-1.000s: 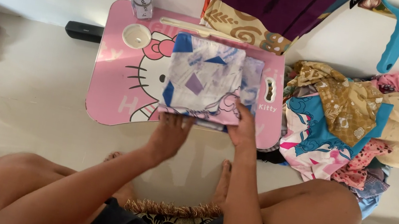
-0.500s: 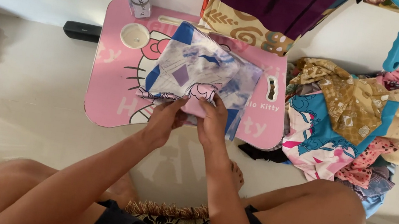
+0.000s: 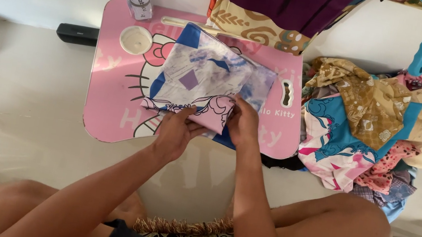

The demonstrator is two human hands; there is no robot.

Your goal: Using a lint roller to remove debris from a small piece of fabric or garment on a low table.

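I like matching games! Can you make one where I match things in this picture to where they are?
Things:
1. small round white bowl
2. folded blue-and-white patterned cloth
3. heap of colourful crumpled clothes
4. small clear plastic cup

Places:
A. on the floor, beside the pink lap table
B. at the table's far corner
C. under both hands, left hand and right hand
D. on the table, just nearer than the cup

Pairs: 1-D, 2-C, 3-A, 4-B

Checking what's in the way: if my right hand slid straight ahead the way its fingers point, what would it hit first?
The right hand already rests on the folded blue-and-white patterned cloth, pointing away across it. Going on, it would probably just ride over that cloth on the pink lap table.
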